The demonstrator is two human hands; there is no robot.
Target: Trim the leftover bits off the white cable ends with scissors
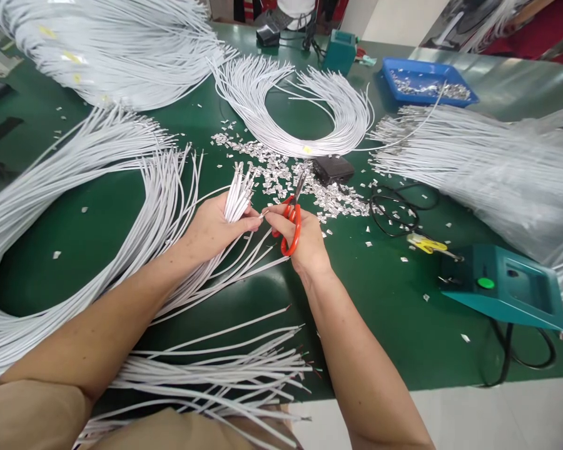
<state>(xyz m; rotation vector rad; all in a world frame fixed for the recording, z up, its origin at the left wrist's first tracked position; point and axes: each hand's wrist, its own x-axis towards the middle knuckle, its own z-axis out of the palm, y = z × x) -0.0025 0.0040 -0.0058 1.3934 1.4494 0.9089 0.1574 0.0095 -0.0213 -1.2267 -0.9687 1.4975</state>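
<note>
A bunch of white cables rises out of my left hand, whose fingers are wrapped round it. My right hand holds scissors with red handles, their dark blades pointing up and away from me. The right thumb and forefinger pinch at a cable end where the two hands meet; the fine detail there is too small to make out. Small silvery metal pieces are strewn just beyond my hands, around a black block.
Looped white cable bundles lie at the back and left. A blue tray of metal pieces stands back right, near a plastic-wrapped bundle. At right are a teal device, yellow-handled snips and a black cord.
</note>
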